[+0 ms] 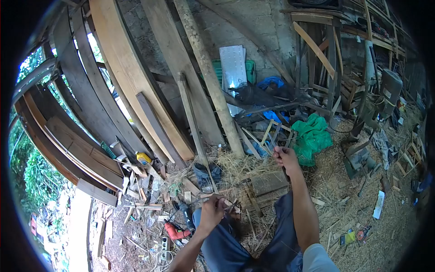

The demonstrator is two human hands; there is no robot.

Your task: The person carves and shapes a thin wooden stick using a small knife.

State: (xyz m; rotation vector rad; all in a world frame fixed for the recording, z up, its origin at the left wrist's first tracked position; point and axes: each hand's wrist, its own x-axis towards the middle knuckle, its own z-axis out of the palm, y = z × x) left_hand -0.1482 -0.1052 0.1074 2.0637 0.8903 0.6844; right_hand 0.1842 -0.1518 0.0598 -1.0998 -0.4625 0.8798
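Note:
My left hand (213, 211) is closed low in the middle of the head view, above my left knee. Its fingers are curled round something small and dark that I cannot make out. Higher and to the right, my right hand (285, 158) has its fingers pinched together; what they hold, if anything, is too small to name. Just behind it lies a crumpled green plastic sheet (312, 136). A red power tool (176, 231) and a dark tool (186, 214) rest on the ground left of my left hand.
Long wooden planks (129, 68) lean at the left, beside a round pole (208, 75). A wooden block (269, 183) sits between my hands and knees. Wood scraps and shavings cover the ground. A yellow bottle (143, 157) stands left; a power strip (165, 251) lies below.

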